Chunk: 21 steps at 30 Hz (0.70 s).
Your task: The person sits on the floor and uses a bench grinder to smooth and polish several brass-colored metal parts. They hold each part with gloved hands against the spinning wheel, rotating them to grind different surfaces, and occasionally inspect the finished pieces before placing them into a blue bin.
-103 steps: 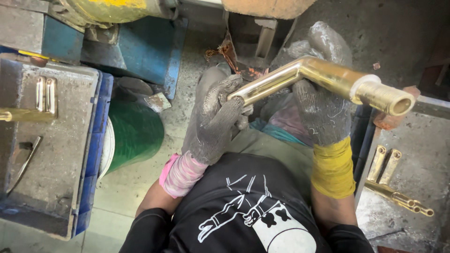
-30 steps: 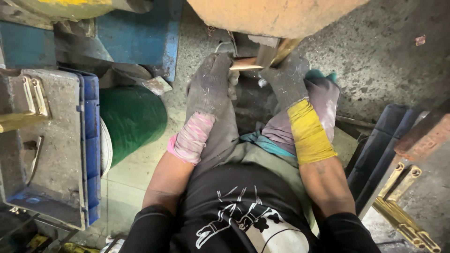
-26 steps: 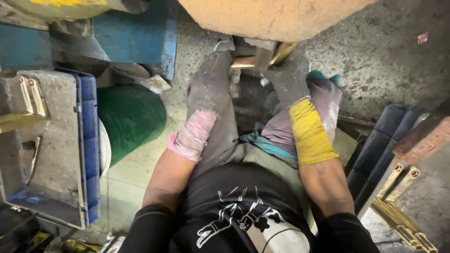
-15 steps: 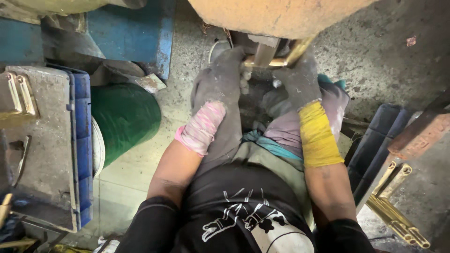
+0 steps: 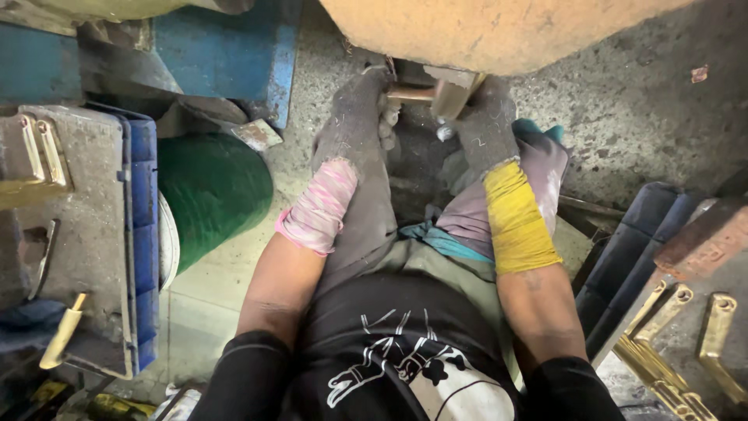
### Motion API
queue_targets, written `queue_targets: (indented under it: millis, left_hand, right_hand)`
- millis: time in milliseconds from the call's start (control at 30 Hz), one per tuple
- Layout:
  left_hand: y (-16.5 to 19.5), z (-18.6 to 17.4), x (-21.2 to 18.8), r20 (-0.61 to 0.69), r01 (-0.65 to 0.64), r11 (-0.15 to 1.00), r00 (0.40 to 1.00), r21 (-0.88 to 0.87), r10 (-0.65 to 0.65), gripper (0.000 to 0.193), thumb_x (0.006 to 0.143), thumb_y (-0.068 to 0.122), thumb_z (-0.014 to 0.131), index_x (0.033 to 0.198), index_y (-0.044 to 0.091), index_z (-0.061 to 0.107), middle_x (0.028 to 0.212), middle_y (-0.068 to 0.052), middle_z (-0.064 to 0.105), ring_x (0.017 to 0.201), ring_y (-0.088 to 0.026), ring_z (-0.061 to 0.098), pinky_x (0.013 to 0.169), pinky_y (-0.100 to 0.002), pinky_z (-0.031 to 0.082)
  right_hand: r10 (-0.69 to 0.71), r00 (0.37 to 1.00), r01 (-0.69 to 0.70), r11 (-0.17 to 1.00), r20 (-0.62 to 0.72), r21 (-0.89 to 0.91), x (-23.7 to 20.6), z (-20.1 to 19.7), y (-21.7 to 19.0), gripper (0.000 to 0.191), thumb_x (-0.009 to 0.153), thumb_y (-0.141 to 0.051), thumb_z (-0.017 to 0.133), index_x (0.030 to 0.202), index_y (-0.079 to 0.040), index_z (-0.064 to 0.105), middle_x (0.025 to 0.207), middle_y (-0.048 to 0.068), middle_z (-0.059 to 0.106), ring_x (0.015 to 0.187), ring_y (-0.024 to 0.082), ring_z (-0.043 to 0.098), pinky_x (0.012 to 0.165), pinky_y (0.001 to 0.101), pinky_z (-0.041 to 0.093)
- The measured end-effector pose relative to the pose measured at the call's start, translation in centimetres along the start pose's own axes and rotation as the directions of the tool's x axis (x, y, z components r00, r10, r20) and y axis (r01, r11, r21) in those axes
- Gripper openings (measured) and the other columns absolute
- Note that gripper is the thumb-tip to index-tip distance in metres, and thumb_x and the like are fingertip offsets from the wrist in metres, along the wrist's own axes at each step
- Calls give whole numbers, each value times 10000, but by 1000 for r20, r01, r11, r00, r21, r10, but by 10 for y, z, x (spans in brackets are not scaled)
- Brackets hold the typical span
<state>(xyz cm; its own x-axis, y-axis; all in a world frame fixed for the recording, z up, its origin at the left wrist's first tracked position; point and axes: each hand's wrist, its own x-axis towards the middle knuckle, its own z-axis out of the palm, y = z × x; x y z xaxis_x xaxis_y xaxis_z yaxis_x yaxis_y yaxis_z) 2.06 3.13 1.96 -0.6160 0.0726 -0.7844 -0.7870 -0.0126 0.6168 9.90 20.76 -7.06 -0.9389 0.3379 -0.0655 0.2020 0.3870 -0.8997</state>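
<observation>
I see the left hand [image 5: 357,105] in a grey glove and the right hand [image 5: 485,125] closed around a bent brass pipe piece [image 5: 425,95]; the piece sits just under the big tan wheel [image 5: 499,31]; a green drum [image 5: 210,191] lies left of the wheel.

Green drum [image 5: 210,195] beside grey tray [image 5: 78,234]; brass fittings [image 5: 686,343] right.

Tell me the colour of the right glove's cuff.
Yellow: the right hand glove's cuff, head view.

Metal workshop: brass parts [image 5: 670,351] (unfinished), grimy concrete floor [image 5: 623,101].
</observation>
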Motion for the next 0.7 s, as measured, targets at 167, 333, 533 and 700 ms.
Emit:
queue_targets:
  millis: [167,333,533,700]
  left_hand:
    - [-1,12,-2,-25,-7,999,1000,-44,6,228,971,286,560,914,88,657,570,-14,512,395,-124,438,367,-304,378]
    - [-9,16,4,56,-43,999,997,-3,44,276,1022,256,490,1018,83,705,601,2,516,430,-104,449,391,-282,405]
    - [-36,21,20,120,-185,981,977,55,177,233,999,195,466,1105,108,655,624,-16,586,448,-115,517,405,-291,454]
    - [-46,23,27,164,-144,981,979,131,122,223,1057,149,436,1076,76,646,672,-14,557,463,-105,493,414,-283,439]
  right_hand:
    - [-33,999,41,974,39,-225,8,-2,8,370,836,-258,862,1074,-15,715,1020,178,748,950,337,717,819,435,555]
    - [50,999,-49,997,13,-66,12,-7,4,310,799,-210,813,1026,-19,722,964,164,756,910,307,745,793,407,568]
    - [59,998,-59,998,-37,-2,4,-18,7,385,777,-145,833,1109,-13,690,1027,161,764,952,283,759,820,389,587]
    - [93,991,-96,995,-94,-26,-5,-21,25,471,845,-108,846,1215,-27,565,1056,137,738,952,279,759,827,377,616]
